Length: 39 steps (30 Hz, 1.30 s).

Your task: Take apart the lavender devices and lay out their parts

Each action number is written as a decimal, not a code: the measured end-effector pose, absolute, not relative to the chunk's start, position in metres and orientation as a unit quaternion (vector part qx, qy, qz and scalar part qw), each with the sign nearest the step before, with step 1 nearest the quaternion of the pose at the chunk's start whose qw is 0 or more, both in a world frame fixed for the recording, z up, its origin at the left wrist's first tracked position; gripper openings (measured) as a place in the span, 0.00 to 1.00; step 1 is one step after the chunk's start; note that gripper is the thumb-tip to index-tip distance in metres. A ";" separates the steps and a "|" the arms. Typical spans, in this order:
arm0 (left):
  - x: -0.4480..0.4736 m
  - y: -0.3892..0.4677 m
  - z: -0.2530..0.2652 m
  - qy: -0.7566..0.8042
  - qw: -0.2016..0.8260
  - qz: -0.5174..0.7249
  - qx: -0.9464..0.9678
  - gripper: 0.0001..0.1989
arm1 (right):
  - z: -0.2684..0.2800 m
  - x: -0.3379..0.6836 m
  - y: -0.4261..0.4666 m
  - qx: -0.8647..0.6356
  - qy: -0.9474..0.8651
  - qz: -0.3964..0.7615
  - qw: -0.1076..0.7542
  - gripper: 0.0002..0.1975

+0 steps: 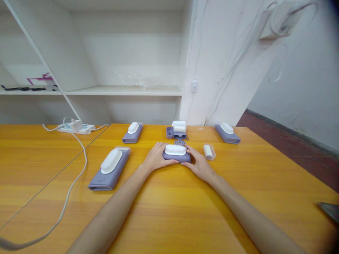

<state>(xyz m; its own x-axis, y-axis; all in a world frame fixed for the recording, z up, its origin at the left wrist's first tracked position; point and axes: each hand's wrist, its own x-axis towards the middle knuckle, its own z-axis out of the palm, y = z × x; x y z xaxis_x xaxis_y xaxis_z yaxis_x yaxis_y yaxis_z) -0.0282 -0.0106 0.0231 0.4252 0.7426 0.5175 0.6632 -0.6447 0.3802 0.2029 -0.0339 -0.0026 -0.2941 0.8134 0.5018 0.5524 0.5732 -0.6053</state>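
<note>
My left hand and my right hand hold a grey-purple case from its two sides, above the middle of the table. On top of it sits a white oval brush, its bristly face turned up. Both thumbs press the near side of the case, and the fingers curl round its ends. Just beyond are a grey-purple holder with white pieces on it and a small open compartment. Right of my right hand, a white roller lies against a clear cover.
Similar grey-purple cases with white oval tops lie at near left, back left and back right. A white power strip and its cable occupy the table's left. A dark flat object shows at the right edge.
</note>
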 end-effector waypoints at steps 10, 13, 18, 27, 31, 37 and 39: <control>-0.025 -0.008 0.021 0.419 0.061 0.354 0.834 0.31 | -0.001 0.203 -0.032 -0.416 -0.778 0.189 0.431 0.20; -0.024 -0.007 0.020 0.416 0.060 0.359 0.834 0.31 | -0.002 0.204 -0.032 -0.413 -0.777 0.193 0.434 0.20; -0.024 -0.006 0.019 0.413 0.058 0.364 0.833 0.32 | -0.001 0.205 -0.033 -0.419 -0.776 0.201 0.426 0.21; -0.024 -0.004 0.018 0.421 0.056 0.353 0.834 0.31 | -0.002 0.207 -0.036 -0.420 -0.772 0.218 0.424 0.23; -0.023 -0.006 0.020 0.425 0.057 0.349 0.833 0.30 | -0.001 0.206 -0.036 -0.423 -0.772 0.209 0.426 0.23; -0.020 -0.006 0.019 0.428 0.051 0.354 0.830 0.31 | -0.006 0.194 -0.034 -0.467 -0.735 0.167 0.463 0.22; -0.019 -0.006 0.019 0.429 0.049 0.355 0.829 0.31 | -0.007 0.193 -0.033 -0.478 -0.721 0.177 0.470 0.21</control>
<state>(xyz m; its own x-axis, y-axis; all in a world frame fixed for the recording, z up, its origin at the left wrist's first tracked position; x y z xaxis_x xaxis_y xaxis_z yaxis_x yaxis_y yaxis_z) -0.0193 -0.0062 0.0185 0.3794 0.7467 0.5463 0.6769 -0.6265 0.3863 0.1927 -0.0333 -0.0070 -0.1010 0.8550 0.5087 0.5225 0.4807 -0.7042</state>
